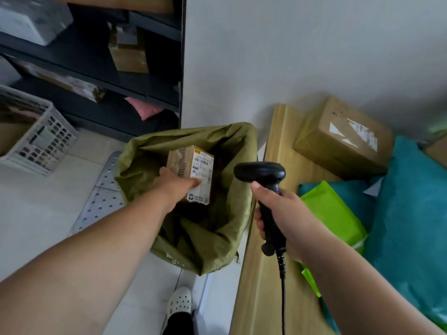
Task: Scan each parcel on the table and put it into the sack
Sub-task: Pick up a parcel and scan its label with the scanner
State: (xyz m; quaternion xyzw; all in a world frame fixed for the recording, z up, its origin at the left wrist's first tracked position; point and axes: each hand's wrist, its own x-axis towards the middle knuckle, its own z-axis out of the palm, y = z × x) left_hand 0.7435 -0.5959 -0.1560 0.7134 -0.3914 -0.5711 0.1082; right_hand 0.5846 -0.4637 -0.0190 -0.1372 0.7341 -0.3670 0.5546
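1. The left hand (177, 183) reaches forward and grips a small brown cardboard box with a white shipping label (193, 170). The thumb is on the box's left edge and the fingers lie across the label.
2. Directly below this hand and box gapes an open olive-green woven sack (145, 151), standing on the floor.
3. To the right, the right hand (285, 213) is wrapped tightly round the handle of a black handheld barcode scanner (260, 174). The scanner's cable hangs down below the fist.
4. Beneath the right hand is a light wooden table (278, 141), just beside the sack.
5. Right of that hand, on the table, lie a bright green plastic mailer (331, 209) and teal plastic mailers (408, 213). Farther ahead sits a larger brown cardboard parcel (343, 139).
6. Far left of the left hand stands a white plastic lattice crate (38, 141), with black metal shelving (96, 68) beyond it.
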